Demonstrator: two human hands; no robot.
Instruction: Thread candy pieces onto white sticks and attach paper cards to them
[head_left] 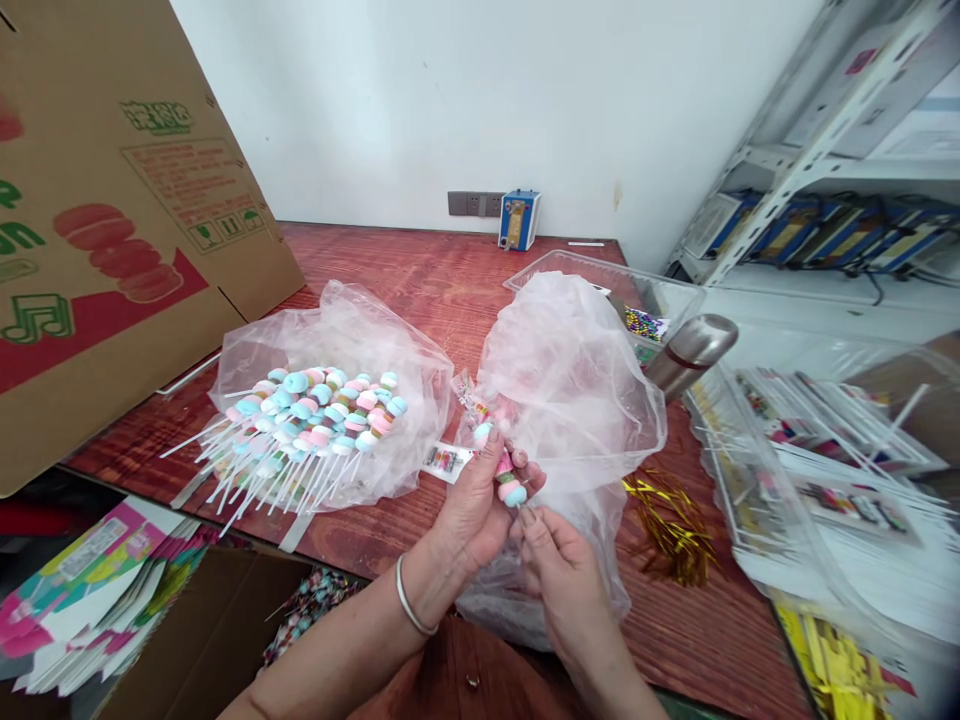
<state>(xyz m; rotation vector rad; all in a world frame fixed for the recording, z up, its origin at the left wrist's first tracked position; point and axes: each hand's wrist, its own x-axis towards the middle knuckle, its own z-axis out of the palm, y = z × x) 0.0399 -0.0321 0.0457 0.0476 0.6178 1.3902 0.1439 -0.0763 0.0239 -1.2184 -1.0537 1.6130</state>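
Note:
My left hand (480, 505) is wrapped around a marshmallow skewer (512, 493) with pink, white and blue pieces. A clear printed wrapper (471, 395) shows at its upper end. My right hand (559, 560) pinches at the lower end, close under the blue piece, where the stick is mostly hidden by the fingers. Left of the hands, many similar marshmallow skewers (315, 410) lie piled on a clear plastic bag (405, 350), white sticks toward me. A large crumpled plastic bag (562, 370) stands just behind and right of my hands. Near my left hand lies a small printed card (444, 460).
A large cardboard box (150, 200) stands at the left. Gold twist ties (675, 530), a steel flask (694, 350) and a clear tray of white sticks (817, 500) are on the right. An open carton (217, 620) with wrapped candies sits below the table's front edge.

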